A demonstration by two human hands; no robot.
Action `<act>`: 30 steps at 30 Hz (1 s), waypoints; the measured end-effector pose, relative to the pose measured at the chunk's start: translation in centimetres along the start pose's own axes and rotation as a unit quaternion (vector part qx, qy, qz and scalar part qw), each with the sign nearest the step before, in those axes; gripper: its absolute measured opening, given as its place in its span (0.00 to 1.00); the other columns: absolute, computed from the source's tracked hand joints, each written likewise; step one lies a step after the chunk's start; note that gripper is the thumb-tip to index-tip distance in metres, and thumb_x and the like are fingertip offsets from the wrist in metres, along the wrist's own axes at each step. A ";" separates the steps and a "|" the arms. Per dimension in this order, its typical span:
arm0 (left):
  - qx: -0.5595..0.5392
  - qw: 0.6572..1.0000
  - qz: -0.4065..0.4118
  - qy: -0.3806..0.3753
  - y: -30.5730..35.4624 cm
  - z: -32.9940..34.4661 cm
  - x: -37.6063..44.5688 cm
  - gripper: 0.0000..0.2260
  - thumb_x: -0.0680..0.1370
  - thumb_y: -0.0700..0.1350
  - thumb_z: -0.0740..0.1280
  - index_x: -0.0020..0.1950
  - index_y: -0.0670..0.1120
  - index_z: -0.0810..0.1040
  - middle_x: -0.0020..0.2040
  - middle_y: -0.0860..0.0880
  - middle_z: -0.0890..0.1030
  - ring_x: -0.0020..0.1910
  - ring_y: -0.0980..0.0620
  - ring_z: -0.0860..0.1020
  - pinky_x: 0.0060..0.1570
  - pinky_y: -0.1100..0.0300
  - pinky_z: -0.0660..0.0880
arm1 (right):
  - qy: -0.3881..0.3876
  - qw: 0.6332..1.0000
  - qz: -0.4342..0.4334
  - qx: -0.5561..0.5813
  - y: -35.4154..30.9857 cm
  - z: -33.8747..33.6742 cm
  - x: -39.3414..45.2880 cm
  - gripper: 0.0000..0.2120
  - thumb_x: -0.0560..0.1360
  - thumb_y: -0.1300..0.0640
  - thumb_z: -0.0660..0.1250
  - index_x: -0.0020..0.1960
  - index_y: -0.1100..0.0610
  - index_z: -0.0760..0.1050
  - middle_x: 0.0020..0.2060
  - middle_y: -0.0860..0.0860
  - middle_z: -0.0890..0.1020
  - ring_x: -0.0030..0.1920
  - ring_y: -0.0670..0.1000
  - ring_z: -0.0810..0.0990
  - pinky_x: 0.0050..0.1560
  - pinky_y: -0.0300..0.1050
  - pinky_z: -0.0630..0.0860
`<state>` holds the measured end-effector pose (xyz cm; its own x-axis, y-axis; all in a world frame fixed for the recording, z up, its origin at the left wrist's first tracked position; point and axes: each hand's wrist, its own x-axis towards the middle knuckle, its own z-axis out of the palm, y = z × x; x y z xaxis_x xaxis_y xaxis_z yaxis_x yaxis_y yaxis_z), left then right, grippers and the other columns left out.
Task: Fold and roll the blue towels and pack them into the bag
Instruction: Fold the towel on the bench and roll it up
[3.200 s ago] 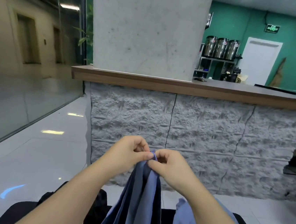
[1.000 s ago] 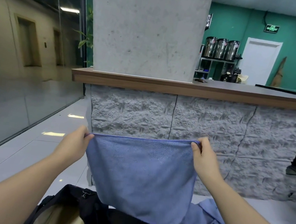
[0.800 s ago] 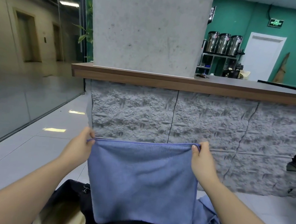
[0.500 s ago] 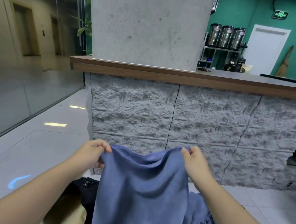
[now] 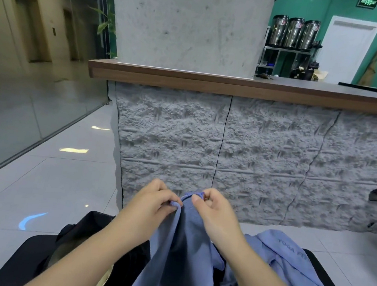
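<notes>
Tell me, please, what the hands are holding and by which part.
Both the left hand and right hand pinch one blue towel at its top edge.

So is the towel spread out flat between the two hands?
No, both hands pinch the towel corners together, so it hangs folded.

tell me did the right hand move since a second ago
Yes. The right hand swung inward toward the left hand, now near the stone counter's vertical seam, folding the blue towel.
</notes>
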<state>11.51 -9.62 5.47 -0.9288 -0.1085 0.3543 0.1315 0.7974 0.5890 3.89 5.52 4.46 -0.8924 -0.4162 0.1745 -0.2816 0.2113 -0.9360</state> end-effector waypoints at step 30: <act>-0.131 0.983 -0.079 0.102 0.7 2.1 -1.4 0.10 0.69 0.49 0.75 0.34 0.53 0.73 0.31 0.54 0.76 0.34 0.59 0.71 0.35 0.66 0.67 | -0.153 0.986 -0.032 0.063 1.2 0.1 -2.4 0.07 0.75 0.60 0.67 0.40 0.51 0.79 0.33 0.44 0.79 0.35 0.41 0.72 0.39 0.37 0.67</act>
<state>12.14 -7.69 3.92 -0.8596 -0.3565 0.3659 0.1013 0.5831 0.8060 5.69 6.68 2.87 -0.7208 -0.6761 0.1526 -0.2715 0.0728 -0.9597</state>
